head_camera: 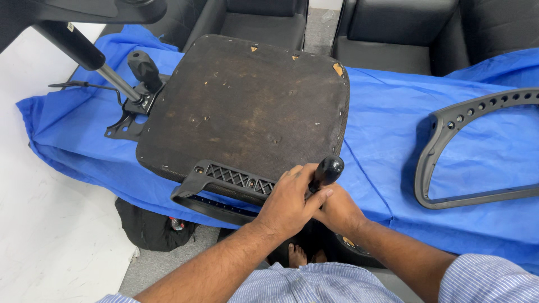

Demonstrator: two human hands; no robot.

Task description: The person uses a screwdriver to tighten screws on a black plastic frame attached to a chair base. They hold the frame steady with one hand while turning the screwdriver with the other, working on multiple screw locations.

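Left hand (289,203) and right hand (335,210) both wrapped tight on screwdriver (325,173) at armrest bracket (224,188); best kept square, pressed down; upturned seat (247,106) could slide on blue cloth (382,146).

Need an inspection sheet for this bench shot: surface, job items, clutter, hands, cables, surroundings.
Surface: blue cloth draped over the bench.
Job's things: upturned seat base, worn brown underside up; black armrest bracket at its near edge.
Clutter: grey plastic frame on the right; gas-lift mechanism on the left.
Hands: left hand and right hand both grip a black tool handle.
Cables: nothing seen.
Surroundings: black chairs behind; black bag on the floor.
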